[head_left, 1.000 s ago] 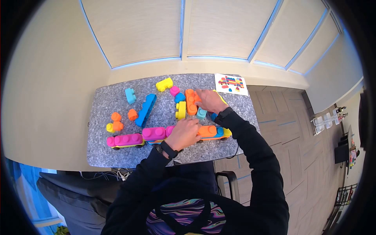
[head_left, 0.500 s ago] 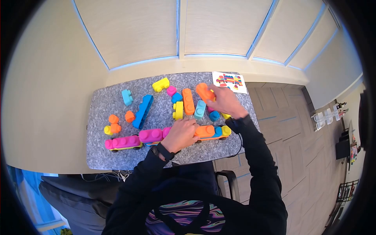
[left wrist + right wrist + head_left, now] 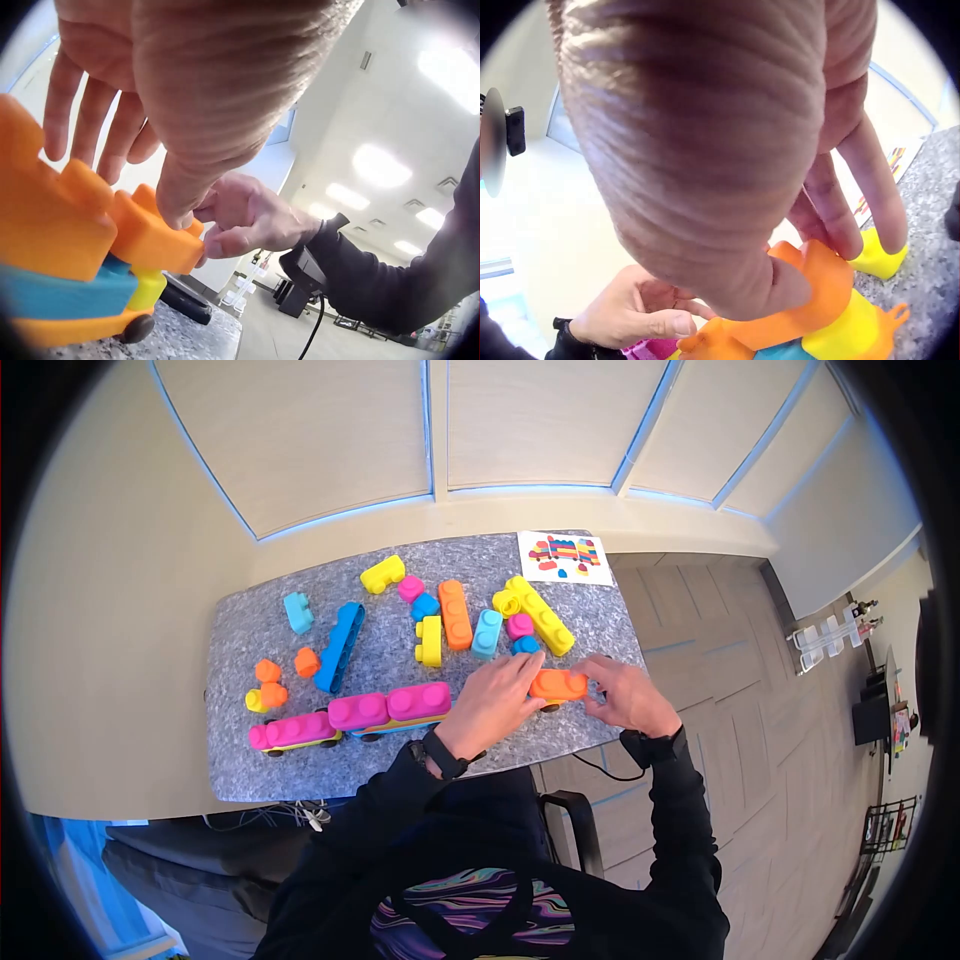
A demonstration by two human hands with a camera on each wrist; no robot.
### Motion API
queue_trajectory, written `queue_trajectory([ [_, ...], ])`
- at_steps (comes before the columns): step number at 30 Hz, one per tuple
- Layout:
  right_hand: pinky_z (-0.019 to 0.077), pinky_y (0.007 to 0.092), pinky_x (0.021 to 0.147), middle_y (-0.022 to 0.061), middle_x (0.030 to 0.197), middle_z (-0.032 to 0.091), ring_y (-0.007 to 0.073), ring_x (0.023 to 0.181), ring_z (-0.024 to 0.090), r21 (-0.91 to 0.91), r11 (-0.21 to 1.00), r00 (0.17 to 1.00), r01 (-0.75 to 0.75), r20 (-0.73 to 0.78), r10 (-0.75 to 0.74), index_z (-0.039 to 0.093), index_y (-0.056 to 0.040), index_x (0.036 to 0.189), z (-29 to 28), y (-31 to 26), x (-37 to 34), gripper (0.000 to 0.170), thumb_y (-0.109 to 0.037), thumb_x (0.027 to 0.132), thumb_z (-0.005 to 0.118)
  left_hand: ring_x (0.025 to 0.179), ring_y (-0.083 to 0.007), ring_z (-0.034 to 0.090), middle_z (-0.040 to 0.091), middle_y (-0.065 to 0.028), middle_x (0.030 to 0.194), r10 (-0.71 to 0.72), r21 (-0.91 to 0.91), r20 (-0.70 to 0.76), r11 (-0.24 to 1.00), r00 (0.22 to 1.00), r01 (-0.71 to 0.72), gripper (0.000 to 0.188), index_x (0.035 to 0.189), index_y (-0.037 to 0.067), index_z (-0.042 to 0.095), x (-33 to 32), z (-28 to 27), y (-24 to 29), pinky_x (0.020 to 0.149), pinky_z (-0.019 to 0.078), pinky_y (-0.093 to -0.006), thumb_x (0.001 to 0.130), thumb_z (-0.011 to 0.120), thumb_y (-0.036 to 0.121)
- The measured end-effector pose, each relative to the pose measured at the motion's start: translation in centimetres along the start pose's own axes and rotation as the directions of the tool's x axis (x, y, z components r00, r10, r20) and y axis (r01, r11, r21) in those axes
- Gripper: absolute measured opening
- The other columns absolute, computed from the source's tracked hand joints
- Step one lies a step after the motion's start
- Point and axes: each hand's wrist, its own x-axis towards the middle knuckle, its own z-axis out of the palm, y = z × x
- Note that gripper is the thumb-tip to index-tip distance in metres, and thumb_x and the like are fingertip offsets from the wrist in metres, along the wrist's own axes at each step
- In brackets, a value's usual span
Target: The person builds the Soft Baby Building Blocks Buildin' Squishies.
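Right hand [image 3: 635, 700]: fingers pinch orange block [image 3: 157, 244] over right end of wagon [image 3: 71, 329], probably to seat it. Left hand [image 3: 490, 705] over wagon: fingers loosely straight, gripping nothing, likely there to steady it.

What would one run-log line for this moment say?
left hand: touches orange block | right hand: pinches orange block | orange block: over yellow piece, seating unclear | picture sheet: far right
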Motion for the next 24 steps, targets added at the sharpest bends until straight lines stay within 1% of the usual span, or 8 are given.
queue_trajectory([
  [2, 0.0637, 0.0452, 0.085, 0.0155, 0.123, 0.077, 0.0412, 0.099, 0.077, -0.006, 1.0, 1.0, -0.021, 0.002, 0.021, 0.07, -0.0089, 0.132, 0.0, -0.3, 0.0, 0.043, -0.005, 0.09, 0.081, 0.126, -0.0385, 0.072, 0.073, -0.0154, 0.138, -0.024, 0.079, 0.091, 0.997, 0.996, 0.016, 0.069, 0.156, 0.002, 0.06, 0.2, 0.8, -0.1, 0.104, 0.0596, -0.0492, 0.1, 0.086, 0.032],
  [4, 0.0638, 0.0455, 0.085, 0.0154, 0.125, 0.077, 0.0416, 0.101, 0.077, -0.011, 0.999, 0.999, -0.039, 0.005, 0.039, 0.07, -0.0088, 0.133, 0.2, -0.2, -0.2, 0.044, -0.005, 0.091, 0.08, 0.124, -0.0382, 0.073, 0.074, -0.0144, 0.134, -0.03, 0.072, 0.092, 0.997, 0.995, 0.023, 0.063, 0.152, 0.003, 0.063, 0.2, 1.3, -0.2, 0.101, 0.0602, -0.0493, 0.1, 0.086, 0.031],
  [6, 0.0642, 0.0455, 0.087, 0.0161, 0.129, 0.076, 0.042, 0.103, 0.078, 0.017, 1.0, 1.0, -0.003, -0.024, 0.004, 0.069, -0.0079, 0.136, 0.6, 0.3, -0.3, 0.045, -0.004, 0.092, 0.079, 0.121, -0.038, 0.073, 0.074, -0.0134, 0.13, -0.038, 0.067, 0.09, 0.997, 0.995, 0.032, 0.058, 0.148, 0.003, 0.065, 0.1, 1.8, -0.4, 0.098, 0.0607, -0.0494, 0.1, 0.085, 0.031],
  [8, 0.0647, 0.0453, 0.088, 0.0166, 0.13, 0.076, 0.0422, 0.105, 0.078, 0.025, 1.0, 0.999, 0.0, -0.033, 0.001, 0.068, -0.0074, 0.137, 0.9, 0.5, -0.2, 0.046, -0.003, 0.093, 0.078, 0.121, -0.0386, 0.074, 0.073, -0.0134, 0.13, -0.062, -0.013, 0.051, 0.998, 0.997, 0.063, 0.054, 0.145, 0.005, 0.066, 0.1, 2.2, -0.6, 0.099, 0.0605, -0.0503, 0.1, 0.085, 0.028],
  [14, 0.0659, 0.0441, 0.097, 0.0187, 0.135, 0.075, 0.0425, 0.114, 0.077, 0.114, 0.993, 0.999, -0.008, -0.041, 0.012, 0.067, -0.0053, 0.141, 2.1, 1.0, -0.1, 0.049, 0.003, 0.094, 0.079, 0.12, -0.0404, 0.072, 0.072, -0.0131, 0.132, -0.096, -0.145, 0.047, 0.984, 0.994, 0.102, 0.049, 0.143, 0.006, 0.067, -0.2, 2.2, -0.9, 0.1, 0.0602, -0.0519, 0.1, 0.085, 0.022],
  [18, 0.0649, 0.0437, 0.101, 0.0197, 0.137, 0.075, 0.0421, 0.119, 0.077, 0.182, 0.983, 1.0, -0.008, -0.019, 0.011, 0.067, -0.0038, 0.142, 2.9, 1.2, 0.0, 0.052, 0.004, 0.094, 0.084, 0.119, -0.0412, 0.072, 0.073, -0.0142, 0.13, -0.095, -0.099, 0.056, 0.99, 0.994, 0.1, 0.048, 0.14, 0.005, 0.068, -0.2, 2.0, -0.9, 0.101, 0.0599, -0.0528, 0.099, 0.086, 0.022],
  [20, 0.0648, 0.0439, 0.101, 0.0198, 0.137, 0.075, 0.0422, 0.12, 0.077, 0.179, 0.984, 1.0, -0.006, -0.014, 0.008, 0.067, -0.0037, 0.142, 2.9, 1.0, 0.1, 0.052, 0.004, 0.094, 0.085, 0.118, -0.042, 0.072, 0.074, -0.015, 0.126, -0.048, -0.065, 0.029, 0.997, 0.998, 0.05, 0.047, 0.136, 0.004, 0.069, -0.2, 2.3, -1.2, 0.1, 0.0594, -0.0535, 0.098, 0.087, 0.023],
  [24, 0.0645, 0.0447, 0.102, 0.0203, 0.138, 0.075, 0.0424, 0.121, 0.077, 0.163, 0.987, 1.0, 0.011, -0.016, -0.009, 0.068, -0.0029, 0.141, 3.0, 1.2, 0.3, 0.051, 0.003, 0.094, 0.086, 0.116, -0.043, 0.073, 0.076, -0.0164, 0.121, -0.114, -0.075, 0.045, 0.99, 0.992, 0.117, 0.045, 0.133, 0.004, 0.07, -0.2, 2.4, -0.9, 0.098, 0.0594, -0.0541, 0.098, 0.087, 0.024],
])
